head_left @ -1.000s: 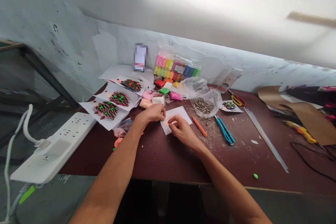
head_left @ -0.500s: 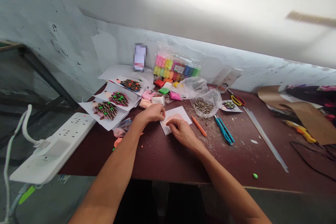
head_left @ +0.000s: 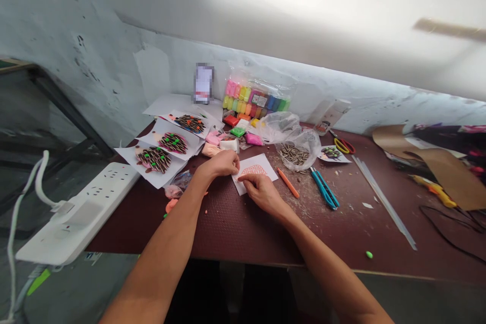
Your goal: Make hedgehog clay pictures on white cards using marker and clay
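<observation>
A small white paper card (head_left: 269, 162) lies on the table with an orange mesh-like rounded shape (head_left: 253, 169) on it. My left hand (head_left: 225, 163) rests at the card's left edge with its fingers curled together; their tips are hidden, and so is anything between them. Over the card's lower part, my right hand (head_left: 261, 191) has its index finger stretched toward the left, close to the orange shape. Nothing shows in that hand. Just right of the card lies an orange pen-like stick (head_left: 288, 183).
Hedgehog-like pictures (head_left: 153, 160) on paper lie at left beside a power strip (head_left: 81, 215). Behind are colourful clay packs (head_left: 253, 138) and a bag of small brown pieces (head_left: 293, 153). A teal cutter (head_left: 324, 188), scissors (head_left: 343, 145), clear sticks (head_left: 385, 202) and a yellow glue gun (head_left: 435, 190) lie right.
My right index finger has straightened and shifted slightly left over the card. My left hand has stayed nearly still.
</observation>
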The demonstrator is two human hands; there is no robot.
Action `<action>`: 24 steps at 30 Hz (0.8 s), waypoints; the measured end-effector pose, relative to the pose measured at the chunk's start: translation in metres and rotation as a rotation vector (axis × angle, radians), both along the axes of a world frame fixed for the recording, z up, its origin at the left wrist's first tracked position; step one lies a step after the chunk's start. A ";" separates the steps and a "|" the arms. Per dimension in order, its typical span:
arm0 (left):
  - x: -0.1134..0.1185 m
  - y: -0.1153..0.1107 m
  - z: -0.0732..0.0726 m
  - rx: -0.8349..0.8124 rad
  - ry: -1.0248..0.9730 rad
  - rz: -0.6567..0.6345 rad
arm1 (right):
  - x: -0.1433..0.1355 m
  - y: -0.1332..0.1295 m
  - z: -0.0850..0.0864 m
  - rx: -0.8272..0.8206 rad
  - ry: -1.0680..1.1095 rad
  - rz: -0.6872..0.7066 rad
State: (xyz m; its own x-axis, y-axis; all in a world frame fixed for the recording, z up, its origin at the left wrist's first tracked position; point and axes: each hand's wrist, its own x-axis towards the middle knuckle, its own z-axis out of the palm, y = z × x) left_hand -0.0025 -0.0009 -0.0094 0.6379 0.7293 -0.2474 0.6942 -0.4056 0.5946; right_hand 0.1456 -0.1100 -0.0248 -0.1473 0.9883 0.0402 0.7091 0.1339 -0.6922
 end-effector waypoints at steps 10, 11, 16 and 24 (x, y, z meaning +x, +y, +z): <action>0.001 0.001 -0.002 -0.003 -0.006 0.007 | -0.001 -0.001 0.001 -0.034 -0.009 0.004; 0.001 0.001 -0.003 -0.007 -0.009 0.008 | -0.001 0.000 0.001 -0.034 -0.011 0.002; 0.001 0.000 -0.001 -0.002 0.001 0.009 | -0.001 0.000 0.001 -0.022 0.015 0.019; 0.000 -0.001 0.001 -0.005 -0.006 0.004 | 0.006 0.001 0.002 -0.003 0.091 -0.063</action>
State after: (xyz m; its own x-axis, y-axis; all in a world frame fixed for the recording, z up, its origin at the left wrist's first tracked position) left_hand -0.0023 -0.0018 -0.0081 0.6365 0.7306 -0.2473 0.6924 -0.3999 0.6006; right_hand 0.1514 -0.1090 -0.0228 -0.0809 0.9956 0.0481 0.6500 0.0893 -0.7546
